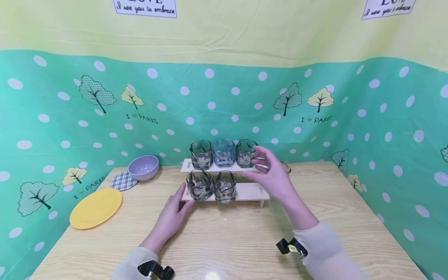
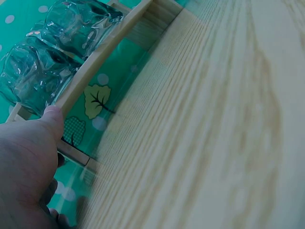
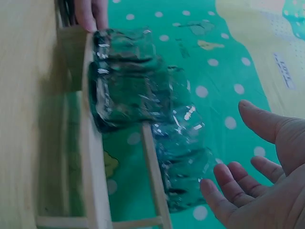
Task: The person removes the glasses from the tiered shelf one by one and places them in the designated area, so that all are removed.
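Two low wood shelves mid-frame, slightly below ctr, 5 glasses upright on them. Back shelf point(image 1: 186, 166), L to R: green-grey glass point(image 1: 201, 156), blue glass point(image 1: 224, 153), dark glass point(image 1: 245, 154), all close tog. Front shelf point(image 1: 250, 190): two smoky glasses point(image 1: 224, 188) next to e/o, toward its L end.

L hand point(image 1: 170, 213), lower ctr-left, grips the front shelf's L end: thumb on the front edge, other fingers round the side, partly hidden. R hand point(image 1: 272, 177), right of ctr, is right by the dark glass, fingers spread & bent a bit, thumb well apart, grasping nothing; can't tell if fingertips touch the glass. A dark curved rim point(image 1: 288, 169) pokes out behind that hand, mostly hidden.

Far L: purple bowl point(image 1: 143, 168) overlapping a checked mat point(image 1: 122, 181), w/ yellow plate point(image 1: 96, 209) lower, nr the table point(image 1: 224, 245) edge. Green dotted cloth point(image 1: 210, 105) behind, yellow up top.
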Available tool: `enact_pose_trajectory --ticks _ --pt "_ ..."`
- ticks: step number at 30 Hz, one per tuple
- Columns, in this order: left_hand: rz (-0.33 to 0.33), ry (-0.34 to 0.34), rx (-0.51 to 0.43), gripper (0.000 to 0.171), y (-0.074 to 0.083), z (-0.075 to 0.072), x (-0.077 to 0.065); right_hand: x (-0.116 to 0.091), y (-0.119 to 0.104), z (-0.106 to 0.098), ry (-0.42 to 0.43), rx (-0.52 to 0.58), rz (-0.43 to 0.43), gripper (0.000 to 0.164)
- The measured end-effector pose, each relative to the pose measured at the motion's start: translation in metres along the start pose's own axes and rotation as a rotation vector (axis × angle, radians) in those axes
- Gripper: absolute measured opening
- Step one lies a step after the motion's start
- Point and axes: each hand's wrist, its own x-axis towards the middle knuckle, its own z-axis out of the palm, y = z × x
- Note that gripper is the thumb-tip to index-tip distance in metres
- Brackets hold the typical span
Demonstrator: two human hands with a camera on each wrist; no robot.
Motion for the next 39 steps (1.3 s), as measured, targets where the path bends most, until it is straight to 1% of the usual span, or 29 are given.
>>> enact_pose_trajectory --ticks 6,10,18,25,33,39 --pt "-0.004 -0.01 0.0 0.08 -0.001 0.001 0.001 0.0 0.008 0.017 -0.071 -0.004 0.004 0.101" --pt "-0.003 -0.011 -0.008 0.079 0.0 0.0 0.001 -0.001 0.012 0.027 -0.097 -0.023 0.017 0.104" --pt "-0.012 -0.01 -0.006 0.08 0.002 -0.001 0.001 0.0 0.028 0.045 -0.157 -0.052 0.032 0.107" --pt "-0.018 -0.009 -0.004 0.08 0.002 -0.001 0.0 0.0 0.039 0.056 -0.165 -0.091 0.046 0.108" --pt "-0.035 -0.011 -0.004 0.079 0.002 -0.001 0.0 -0.001 0.046 0.064 -0.188 -0.047 0.07 0.108" --pt "-0.035 -0.013 -0.002 0.08 0.001 -0.001 0.0 -0.002 0.05 0.068 -0.198 -0.009 0.075 0.11"
